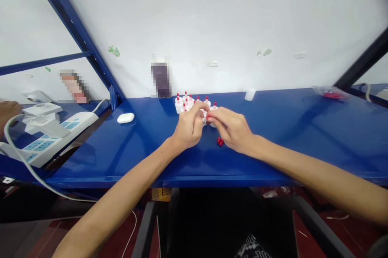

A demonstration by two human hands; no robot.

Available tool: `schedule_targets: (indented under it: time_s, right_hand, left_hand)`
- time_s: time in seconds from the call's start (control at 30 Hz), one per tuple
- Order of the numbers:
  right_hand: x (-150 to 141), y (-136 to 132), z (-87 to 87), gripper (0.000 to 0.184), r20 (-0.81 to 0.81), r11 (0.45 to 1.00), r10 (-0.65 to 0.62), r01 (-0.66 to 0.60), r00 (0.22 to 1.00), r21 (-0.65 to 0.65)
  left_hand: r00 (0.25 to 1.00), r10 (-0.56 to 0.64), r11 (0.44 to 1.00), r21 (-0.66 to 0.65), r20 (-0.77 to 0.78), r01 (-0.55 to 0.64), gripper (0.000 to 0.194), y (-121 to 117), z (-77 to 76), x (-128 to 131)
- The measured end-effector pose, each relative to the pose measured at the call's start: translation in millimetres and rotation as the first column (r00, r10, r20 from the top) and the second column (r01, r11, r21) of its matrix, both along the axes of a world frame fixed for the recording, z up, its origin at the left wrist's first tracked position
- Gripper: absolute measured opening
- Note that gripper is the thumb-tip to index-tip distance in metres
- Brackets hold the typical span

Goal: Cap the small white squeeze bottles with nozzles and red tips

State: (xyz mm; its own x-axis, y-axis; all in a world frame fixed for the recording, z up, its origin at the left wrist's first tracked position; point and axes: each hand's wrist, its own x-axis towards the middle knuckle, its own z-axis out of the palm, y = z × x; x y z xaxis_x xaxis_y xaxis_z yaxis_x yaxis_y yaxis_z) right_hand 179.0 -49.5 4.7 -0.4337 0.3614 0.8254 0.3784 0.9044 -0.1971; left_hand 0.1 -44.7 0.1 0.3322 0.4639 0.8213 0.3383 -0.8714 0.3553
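Several small white bottles [178,106] with red tips stand grouped on the blue table. In front of them my two hands meet. My left hand [191,124] is closed, its fingers curled round a white bottle [204,120] that is mostly hidden. Thumb and forefinger of my right hand [232,126] pinch a small red cap [208,117] at the top of that bottle. Whether the cap sits on the nozzle I cannot tell. A few loose red caps [220,141] lie on the table just below my right hand.
A white earbud case [125,118] lies at the left of the blue table [291,129]. A white cylinder [250,95] and a plastic bag with red contents [332,93] are at the back. A dark blurred rectangle [161,80] leans on the wall. A power strip [60,139] is far left.
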Motion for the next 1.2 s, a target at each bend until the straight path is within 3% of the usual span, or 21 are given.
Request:
schedule_targets:
  time_s: [0.1, 0.3, 0.43, 0.53, 0.73, 0.9, 1.0, 1.1, 1.13, 1.2]
  right_hand:
    - [-3, -3, -1.9, 0.03, 0.047, 0.999, -0.036, 0.036, 0.998, -0.012]
    - [2, 3, 3.4, 0.03, 0.073, 0.984, -0.002, 0.015, 0.997, -0.179]
    - [26, 24, 19.0, 0.03, -0.003, 0.951, -0.199, 0.192, 0.98, -0.244]
    - [40, 40, 25.8, 0.032, 0.136, 0.914, -0.282, 0.309, 0.95, -0.263]
    - [30, 45, 16.8, 0.031, 0.445, 0.909, -0.225, 0.351, 0.867, -0.224]
    - [32, 49, 15.4, 0.038, 0.457, 0.887, -0.266, 0.401, 0.849, -0.229]
    - [63, 71, 14.5, 0.04, 0.32, 0.822, -0.459, 0.532, 0.829, -0.202]
    - [104, 101, 3.0, 0.043, 0.228, 0.666, -0.696, 0.731, 0.681, -0.151]
    - [116, 111, -2.9, 0.048, 0.261, 0.616, -0.726, 0.77, 0.636, -0.166]
    - [131, 124, -14.9, 0.055, 0.397, 0.581, -0.666, 0.773, 0.631, -0.254]
  left_hand:
    - [1.0, 0.025, 1.0, 0.005, 0.003, -0.025, 0.022, -3, 0.6, 1]
    - [0.994, 0.066, 0.997, -0.043, -0.086, -0.07, 0.026, 2, -1.6, -4]
    - [0.97, 0.163, 0.986, -0.018, -0.179, -0.168, 0.029, 9, -2.1, -16]
    - [0.934, 0.207, 0.978, 0.077, -0.29, -0.193, 0.028, 10, -0.5, -22]
    - [0.879, 0.223, 0.97, 0.187, -0.421, -0.156, 0.025, 4, 3.9, -19]
    - [0.792, 0.249, 0.961, 0.246, -0.558, -0.129, 0.028, 2, 7.2, -21]
    - [0.791, 0.24, 0.966, 0.215, -0.562, -0.141, 0.031, 2, 8.9, -24]
    - [0.795, 0.224, 0.973, 0.183, -0.564, -0.144, 0.03, 3, 9.5, -25]
    - [0.795, 0.217, 0.974, 0.177, -0.567, -0.14, 0.03, 3, 9.4, -25]
    - [0.797, 0.206, 0.977, 0.168, -0.568, -0.133, 0.029, 4, 9.2, -26]
